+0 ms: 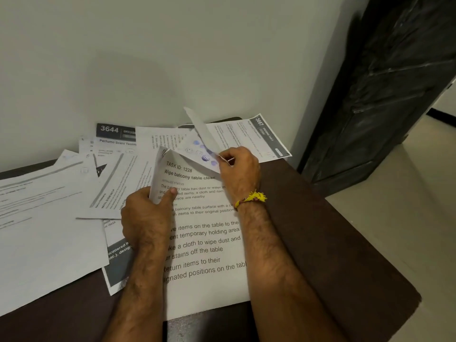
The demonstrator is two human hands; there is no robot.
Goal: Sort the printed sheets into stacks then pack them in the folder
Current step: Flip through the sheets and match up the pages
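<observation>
Plain grey wall backs a dark surface (pixel 320 218) strewn with printed sheets (pixel 49 218), overlapping at all angles and not yet in stacks. No folder is visible from where I stand. His left hand (pixel 145 213) grips the left edge of the "Task ID 1228" sheet (pixel 204 243), thumb pressed on top; his right hand (pixel 240 171) has its fingers (pixel 223 160) pinched on a folded-back upper sheet (pixel 199 144). I'd worry that tugging it could crease or tear the fold. The sheet marked 3667 (pixel 259 137) overhangs the far corner and could slip off if nudged.
</observation>
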